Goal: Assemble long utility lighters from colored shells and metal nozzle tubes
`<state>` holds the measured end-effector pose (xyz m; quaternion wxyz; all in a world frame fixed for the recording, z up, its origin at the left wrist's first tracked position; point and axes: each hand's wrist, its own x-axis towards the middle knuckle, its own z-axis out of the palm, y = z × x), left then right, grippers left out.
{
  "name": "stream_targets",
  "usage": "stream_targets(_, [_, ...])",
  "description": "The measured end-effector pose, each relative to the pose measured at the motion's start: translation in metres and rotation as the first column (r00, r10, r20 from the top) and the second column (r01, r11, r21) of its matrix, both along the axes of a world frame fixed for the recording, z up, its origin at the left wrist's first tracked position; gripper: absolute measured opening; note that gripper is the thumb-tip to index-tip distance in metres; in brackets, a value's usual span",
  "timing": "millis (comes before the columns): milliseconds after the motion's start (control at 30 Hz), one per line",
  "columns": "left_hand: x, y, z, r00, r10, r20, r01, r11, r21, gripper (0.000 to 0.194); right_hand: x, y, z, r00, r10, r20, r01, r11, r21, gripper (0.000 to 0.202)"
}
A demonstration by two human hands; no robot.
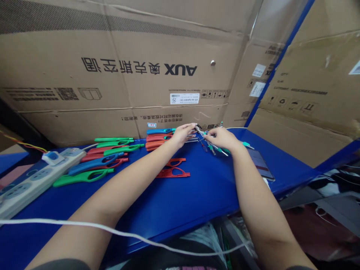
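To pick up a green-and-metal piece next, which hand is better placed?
Probably the right hand: the green-and-metal pieces lie close beside it. The left hand is farther off, nearer the orange casings. I can't tell whether either is free.

The table (pixel 197 202) at six o'clock is blue. Toward nine, the shells (pixel 95 163) are green, red and blue; toward four, the rods (pixel 212 150) show green and silver. Twelve o'clock: brown box (pixel 174 48), black print (pixel 180 70), dark mesh band (pixel 112 23).
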<state>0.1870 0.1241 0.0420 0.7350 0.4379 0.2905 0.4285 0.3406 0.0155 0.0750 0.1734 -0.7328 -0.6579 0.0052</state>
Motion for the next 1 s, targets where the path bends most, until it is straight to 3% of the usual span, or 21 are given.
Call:
stream_targets(100, [0.000,-0.002,0.001,1.000,-0.003,-0.007,0.003,1.000,0.017,0.012,0.001,0.005,-0.005,0.992,0.108,-0.064,-0.098,0.986,0.138,0.019])
stream_targets(300, [0.000,-0.008,0.004,1.000,-0.011,-0.006,0.011,0.998,0.056,0.011,-0.004,0.008,-0.006,0.987,0.149,-0.064,-0.121,0.940,0.320,0.030])
stream_targets(500, [-0.002,-0.009,0.003,0.999,0.035,-0.031,-0.031,0.991,0.128,0.020,-0.004,0.003,0.000,0.993,0.121,0.008,-0.120,0.964,0.238,0.027])
stream_targets(733, [-0.001,-0.016,0.004,0.995,0.062,-0.075,-0.045,0.976,0.211,0.013,-0.004,0.002,0.000,0.990,0.127,0.068,-0.135,0.984,0.120,0.027])
stream_targets(867, [0.001,-0.020,0.007,0.995,0.059,-0.074,-0.043,0.978,0.205,0.012,-0.004,0.001,0.001,0.966,0.258,-0.031,-0.248,0.951,0.186,0.031])
stream_targets(1000, [0.004,-0.019,0.008,0.998,-0.004,-0.059,0.012,0.991,0.135,0.008,-0.008,-0.001,0.002,0.868,0.445,-0.221,-0.388,0.885,0.257,0.034])
